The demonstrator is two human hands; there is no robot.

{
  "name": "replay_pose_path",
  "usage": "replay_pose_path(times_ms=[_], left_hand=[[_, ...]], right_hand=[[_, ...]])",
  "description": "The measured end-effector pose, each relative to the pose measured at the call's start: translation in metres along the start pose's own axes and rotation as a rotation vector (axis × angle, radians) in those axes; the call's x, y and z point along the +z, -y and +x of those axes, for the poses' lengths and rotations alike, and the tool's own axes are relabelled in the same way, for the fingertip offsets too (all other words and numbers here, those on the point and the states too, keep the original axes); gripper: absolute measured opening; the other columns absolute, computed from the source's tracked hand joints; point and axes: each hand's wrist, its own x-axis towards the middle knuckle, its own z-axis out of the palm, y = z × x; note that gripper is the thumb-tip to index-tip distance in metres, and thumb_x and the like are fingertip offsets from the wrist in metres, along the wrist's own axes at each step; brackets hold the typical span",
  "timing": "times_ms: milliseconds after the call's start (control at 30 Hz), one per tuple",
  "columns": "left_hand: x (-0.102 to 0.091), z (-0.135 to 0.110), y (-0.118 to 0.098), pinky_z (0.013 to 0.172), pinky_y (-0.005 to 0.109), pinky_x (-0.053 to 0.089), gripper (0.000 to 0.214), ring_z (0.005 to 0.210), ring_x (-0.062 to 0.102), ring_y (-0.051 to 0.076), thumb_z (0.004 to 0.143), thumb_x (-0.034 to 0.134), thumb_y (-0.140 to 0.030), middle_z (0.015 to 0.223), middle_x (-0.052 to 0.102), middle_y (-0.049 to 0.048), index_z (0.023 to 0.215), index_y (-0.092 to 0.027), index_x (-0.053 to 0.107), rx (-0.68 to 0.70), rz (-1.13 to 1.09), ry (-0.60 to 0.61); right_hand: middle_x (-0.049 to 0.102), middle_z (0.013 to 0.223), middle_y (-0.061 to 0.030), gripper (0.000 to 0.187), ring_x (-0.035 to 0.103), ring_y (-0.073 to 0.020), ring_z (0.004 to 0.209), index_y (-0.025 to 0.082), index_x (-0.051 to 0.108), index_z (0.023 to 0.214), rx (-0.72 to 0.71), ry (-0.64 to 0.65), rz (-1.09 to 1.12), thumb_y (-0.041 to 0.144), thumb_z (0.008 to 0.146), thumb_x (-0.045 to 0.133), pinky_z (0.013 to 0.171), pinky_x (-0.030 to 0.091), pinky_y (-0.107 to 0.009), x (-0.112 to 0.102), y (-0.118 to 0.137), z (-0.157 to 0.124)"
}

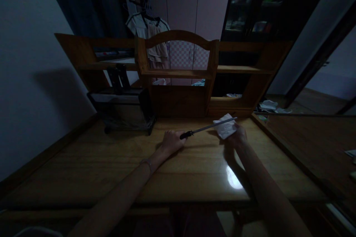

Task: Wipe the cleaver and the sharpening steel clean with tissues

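Note:
My left hand (172, 142) is closed around the black handle of a sharpening steel (207, 127). Its thin grey rod points right and slightly away from me, above the wooden desktop. A white tissue or cloth (224, 130) lies against the rod near its tip. My right hand (238, 137) grips the right edge of this white piece, its fingers partly hidden behind it. Whether the white piece wraps fully round the rod, I cannot tell.
The glossy desktop (111, 170) carries a wooden shelf unit (178, 100) along its back. A dark, wheeled appliance (125, 107) stands at the back left. Beyond the shelf are a clothes rack (144, 18) and pink cupboard doors (183, 3). Another brown surface (314, 137) adjoins on the right.

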Motion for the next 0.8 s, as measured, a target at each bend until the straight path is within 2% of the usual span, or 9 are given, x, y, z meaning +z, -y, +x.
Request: replay_pose_path(times_ms=[67,133,233,367,467,633,800], left_hand=[[0.001,0.000,0.000,0.074,0.031,0.042,0.029,0.083,0.067,0.024,0.085,0.051,-0.039,0.087,0.074,0.0095,0.092,-0.023,0.074,0.011,0.010,0.010],[0.003,0.000,0.001,0.073,0.031,0.042,0.028,0.082,0.067,0.024,0.083,0.052,-0.037,0.086,0.074,0.0093,0.095,-0.023,0.074,0.027,0.020,0.025],[0.004,0.001,0.001,0.070,0.031,0.041,0.029,0.079,0.067,0.025,0.084,0.051,-0.038,0.084,0.073,0.0094,0.093,-0.023,0.074,0.047,0.018,0.032],[0.005,0.001,0.000,0.069,0.030,0.041,0.029,0.078,0.067,0.024,0.085,0.050,-0.040,0.082,0.073,0.0084,0.086,-0.023,0.074,0.065,0.018,0.041],[0.005,0.001,-0.001,0.068,0.030,0.040,0.030,0.078,0.067,0.024,0.084,0.050,-0.040,0.081,0.073,0.0084,0.086,-0.023,0.074,0.067,0.025,0.062],[0.005,0.000,-0.002,0.067,0.029,0.040,0.029,0.077,0.067,0.024,0.084,0.050,-0.039,0.080,0.073,0.0078,0.084,-0.023,0.074,0.098,0.029,0.054],[0.005,0.000,0.000,0.068,0.029,0.041,0.027,0.078,0.067,0.024,0.084,0.052,-0.037,0.083,0.073,0.0072,0.090,-0.024,0.074,0.092,0.029,0.073]], right_hand=[[0.067,0.079,-0.0072,0.008,0.067,-0.0257,0.077,0.021,0.051,0.076,0.149,0.066,0.000,0.018,0.071,0.047,0.063,0.058,-0.041,0.014,-0.009,-0.009],[0.066,0.078,-0.0076,0.006,0.066,-0.0270,0.081,0.021,0.051,0.077,0.251,0.156,0.022,0.019,0.073,0.046,0.066,0.058,-0.044,0.025,-0.016,-0.018],[0.062,0.073,-0.0068,0.005,0.064,-0.0253,0.077,0.021,0.048,0.075,0.308,0.175,0.080,0.020,0.077,0.043,0.065,0.057,-0.043,0.036,-0.019,-0.029],[0.042,0.055,0.0016,0.017,0.049,-0.0136,0.050,0.022,0.032,0.066,0.283,0.332,0.285,0.012,0.074,0.043,0.059,0.054,-0.031,0.037,-0.015,-0.038],[0.029,0.051,0.0043,0.030,0.038,-0.0110,0.043,0.022,0.020,0.064,0.246,0.394,0.365,0.010,0.069,0.047,0.051,0.047,-0.026,0.033,-0.012,-0.039],[0.017,0.050,0.0058,0.033,0.030,-0.0107,0.040,0.022,0.016,0.063,0.105,0.345,0.373,0.013,0.061,0.048,0.046,0.042,-0.025,0.018,-0.001,-0.029],[0.017,0.050,0.0058,0.027,0.028,-0.0101,0.039,0.021,0.018,0.062,-0.004,0.261,0.361,0.016,0.066,0.044,0.044,0.039,-0.024,-0.001,0.019,-0.014]])
